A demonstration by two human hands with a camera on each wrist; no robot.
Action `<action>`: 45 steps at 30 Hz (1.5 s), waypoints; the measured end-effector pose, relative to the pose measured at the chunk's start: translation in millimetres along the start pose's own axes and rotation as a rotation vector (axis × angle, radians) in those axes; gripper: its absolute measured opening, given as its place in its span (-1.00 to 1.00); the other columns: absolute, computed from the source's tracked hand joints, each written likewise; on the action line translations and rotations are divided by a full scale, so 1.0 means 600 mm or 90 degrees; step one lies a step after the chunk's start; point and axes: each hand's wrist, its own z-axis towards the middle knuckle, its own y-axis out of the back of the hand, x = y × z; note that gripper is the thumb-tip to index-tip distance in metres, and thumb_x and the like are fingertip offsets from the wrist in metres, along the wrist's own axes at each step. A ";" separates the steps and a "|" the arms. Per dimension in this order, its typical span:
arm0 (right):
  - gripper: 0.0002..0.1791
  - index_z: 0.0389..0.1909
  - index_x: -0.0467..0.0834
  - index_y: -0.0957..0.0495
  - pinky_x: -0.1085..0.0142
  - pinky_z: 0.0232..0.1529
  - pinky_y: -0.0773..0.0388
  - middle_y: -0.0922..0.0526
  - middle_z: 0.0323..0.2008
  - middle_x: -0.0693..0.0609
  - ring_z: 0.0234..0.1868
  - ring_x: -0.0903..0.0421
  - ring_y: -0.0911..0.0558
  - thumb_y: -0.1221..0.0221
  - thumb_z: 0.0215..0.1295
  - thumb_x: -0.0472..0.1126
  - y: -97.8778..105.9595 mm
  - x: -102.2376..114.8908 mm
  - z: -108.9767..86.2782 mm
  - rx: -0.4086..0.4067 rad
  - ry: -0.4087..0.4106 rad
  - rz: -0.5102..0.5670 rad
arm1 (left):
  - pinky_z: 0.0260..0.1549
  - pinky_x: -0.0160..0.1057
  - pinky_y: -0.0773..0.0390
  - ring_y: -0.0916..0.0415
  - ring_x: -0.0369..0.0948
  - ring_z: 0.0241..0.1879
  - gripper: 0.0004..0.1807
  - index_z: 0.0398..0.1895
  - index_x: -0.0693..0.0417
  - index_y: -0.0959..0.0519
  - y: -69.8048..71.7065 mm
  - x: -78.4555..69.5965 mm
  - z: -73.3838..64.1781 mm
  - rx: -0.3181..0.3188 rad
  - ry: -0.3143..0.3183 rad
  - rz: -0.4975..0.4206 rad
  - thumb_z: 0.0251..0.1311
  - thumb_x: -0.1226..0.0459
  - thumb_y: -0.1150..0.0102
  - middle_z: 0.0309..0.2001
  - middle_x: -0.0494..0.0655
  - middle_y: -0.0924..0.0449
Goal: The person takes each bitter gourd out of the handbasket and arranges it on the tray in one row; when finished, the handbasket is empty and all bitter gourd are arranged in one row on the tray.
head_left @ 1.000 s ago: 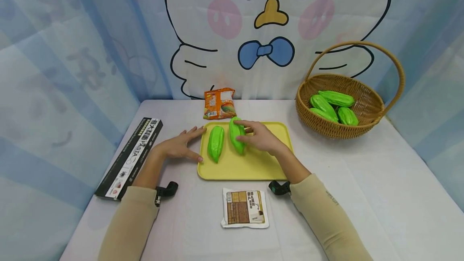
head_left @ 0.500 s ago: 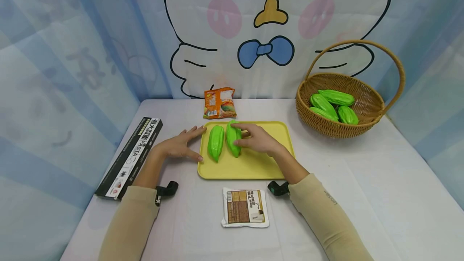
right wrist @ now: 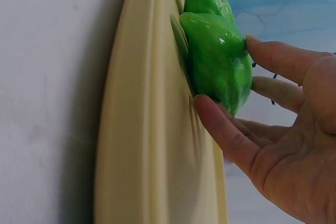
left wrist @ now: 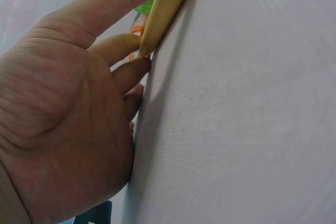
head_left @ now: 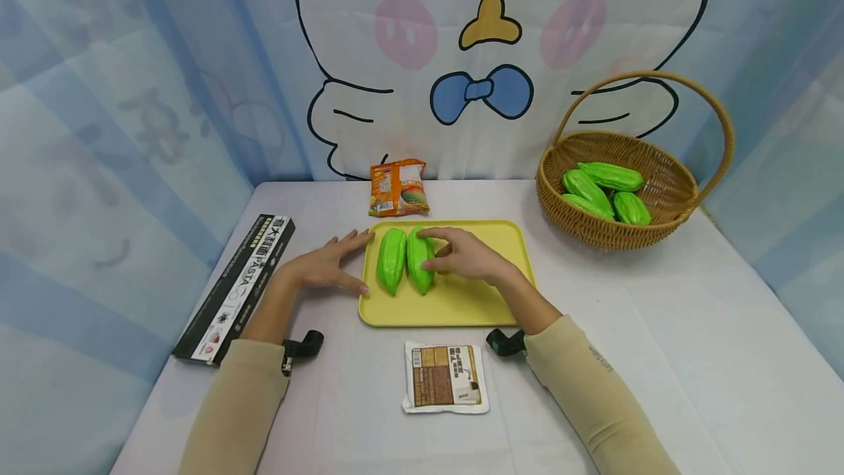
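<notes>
Two glossy green model bitter melons lie side by side on a yellow tray (head_left: 475,306). My right hand (head_left: 467,253) holds the right bitter melon (head_left: 419,262) by its right side, thumb near the bottom and fingers over it, as the right wrist view shows around this bitter melon (right wrist: 218,59). The left bitter melon (head_left: 392,261) lies close beside it, with a narrow gap. My left hand (head_left: 327,264) is spread at the tray's left rim, thumb and fingertips touching it. In the left wrist view, that hand (left wrist: 68,103) holds nothing.
A wicker basket (head_left: 616,233) with several more bitter melons stands at the back right. An orange snack packet (head_left: 398,189) lies behind the tray, a white-and-brown pouch (head_left: 447,380) in front. The black pasta box (head_left: 234,288) lies left of my left hand.
My right hand has brought its bitter melon left and slightly nearer, down onto the tray beside the other one, and straightened it. The left hand has stayed at the rim.
</notes>
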 end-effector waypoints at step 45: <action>-0.22 0.56 -0.04 -0.32 0.21 -0.03 -0.70 -0.29 0.58 -0.09 0.09 -0.03 -0.76 -0.38 0.38 -0.08 -0.005 0.001 -0.001 -0.012 0.021 -0.025 | 0.49 0.54 0.36 0.51 0.38 0.63 0.32 0.71 -0.31 0.05 0.001 0.004 0.000 -0.002 -0.017 -0.010 -0.05 -0.18 -0.59 0.72 0.09 0.33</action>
